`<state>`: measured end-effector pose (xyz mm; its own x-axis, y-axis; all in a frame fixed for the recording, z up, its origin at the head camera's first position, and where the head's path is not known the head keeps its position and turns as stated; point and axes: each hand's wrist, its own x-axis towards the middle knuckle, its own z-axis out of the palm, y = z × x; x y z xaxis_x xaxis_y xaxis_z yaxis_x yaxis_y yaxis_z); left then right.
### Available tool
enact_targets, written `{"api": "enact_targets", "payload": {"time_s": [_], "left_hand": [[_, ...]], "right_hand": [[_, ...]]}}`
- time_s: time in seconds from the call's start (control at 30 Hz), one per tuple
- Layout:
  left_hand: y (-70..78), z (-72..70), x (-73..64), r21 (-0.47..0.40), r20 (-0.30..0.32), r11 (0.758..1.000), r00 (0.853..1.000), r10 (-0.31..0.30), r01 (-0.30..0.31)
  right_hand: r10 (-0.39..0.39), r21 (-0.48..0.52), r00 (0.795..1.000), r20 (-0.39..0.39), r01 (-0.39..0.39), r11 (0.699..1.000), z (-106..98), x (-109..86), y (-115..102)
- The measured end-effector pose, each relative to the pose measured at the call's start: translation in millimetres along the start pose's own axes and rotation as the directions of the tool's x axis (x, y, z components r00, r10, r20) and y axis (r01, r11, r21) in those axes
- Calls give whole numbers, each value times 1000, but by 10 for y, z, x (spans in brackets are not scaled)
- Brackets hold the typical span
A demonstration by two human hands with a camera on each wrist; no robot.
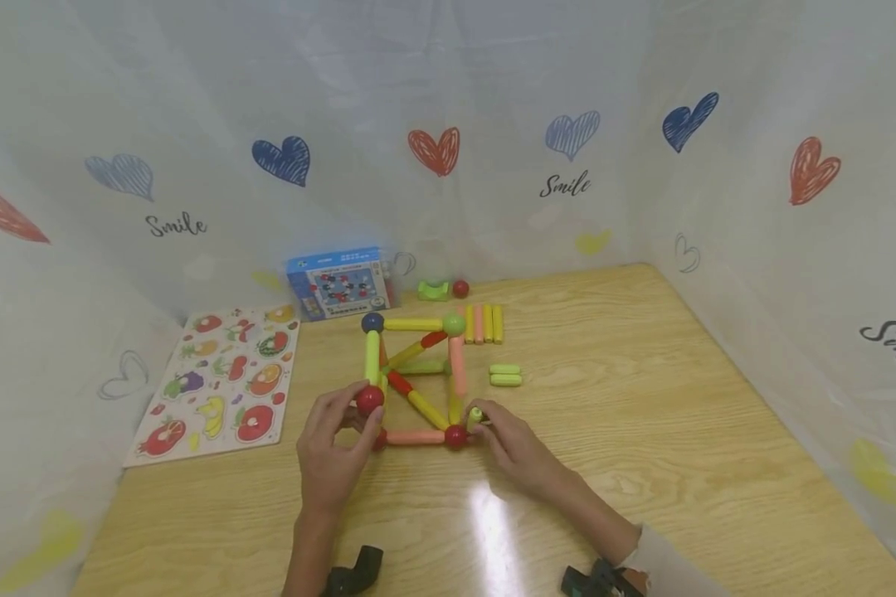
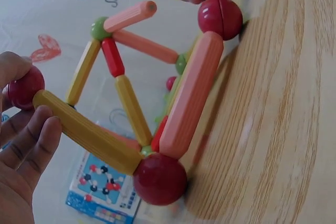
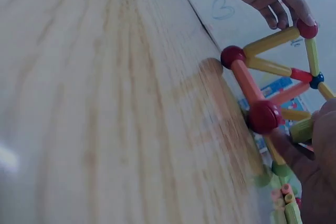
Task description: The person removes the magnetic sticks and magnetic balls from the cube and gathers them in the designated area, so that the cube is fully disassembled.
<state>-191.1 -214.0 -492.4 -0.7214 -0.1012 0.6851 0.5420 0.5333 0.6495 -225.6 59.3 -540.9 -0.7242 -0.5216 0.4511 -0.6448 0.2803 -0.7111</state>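
A frame of coloured rods and balls stands on the table, with a pink rod (image 1: 416, 437) along its front bottom edge. My left hand (image 1: 332, 444) pinches the red ball (image 1: 369, 400) at its upper front-left corner, which tops a yellow rod (image 2: 86, 129). Low at the front right, my right hand (image 1: 518, 444) holds a short yellow-green rod (image 1: 474, 414) close beside the bottom red ball (image 3: 264, 116). Another pink rod (image 2: 131, 15) juts forward from the upper green ball (image 1: 454, 323), its near end free. A blue ball (image 1: 372, 322) sits at the back-left top corner.
Right of the frame lie two short green rods (image 1: 505, 376), with several yellow and pink rods (image 1: 489, 324) behind them. A green curved piece (image 1: 433, 291) and a red ball (image 1: 460, 288) lie at the back. A blue box (image 1: 343, 283) and fruit puzzle board (image 1: 220, 381) occupy the left.
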Motion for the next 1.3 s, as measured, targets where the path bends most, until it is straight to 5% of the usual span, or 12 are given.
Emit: {"api": "enact_targets", "payload": {"time_s": [0.2, 0.43, 0.8, 0.97, 1.1, 1.2, 1.3], "left_hand": [[-27, 2, -3, -7, -14, 1000, 1000, 22, -22], [-38, 11, -9, -24, -28, 999, 999, 22, -23], [270, -61, 87, -172, -18, 978, 992, -121, 116], [52, 52, -18, -235, -25, 966, 993, -118, 109], [-29, 154, -94, -241, -22, 965, 993, -114, 106], [29, 198, -111, -244, -16, 960, 989, -145, 136], [63, 221, -107, -255, -26, 956, 988, -155, 143]], "right_hand": [[49, -174, 998, 27, -44, 984, -133, -7, 54], [6, -511, 998, -56, -34, 859, -459, 117, 236], [-32, -582, 999, -19, 14, 813, -566, 177, 401], [-43, -605, 998, -44, 7, 796, -583, 196, 489], [82, -487, 993, -87, -114, 866, -607, 228, 413], [213, -232, 969, -122, -236, 944, -559, 301, 249], [290, 53, 949, -125, -285, 957, -457, 411, 88]]}}
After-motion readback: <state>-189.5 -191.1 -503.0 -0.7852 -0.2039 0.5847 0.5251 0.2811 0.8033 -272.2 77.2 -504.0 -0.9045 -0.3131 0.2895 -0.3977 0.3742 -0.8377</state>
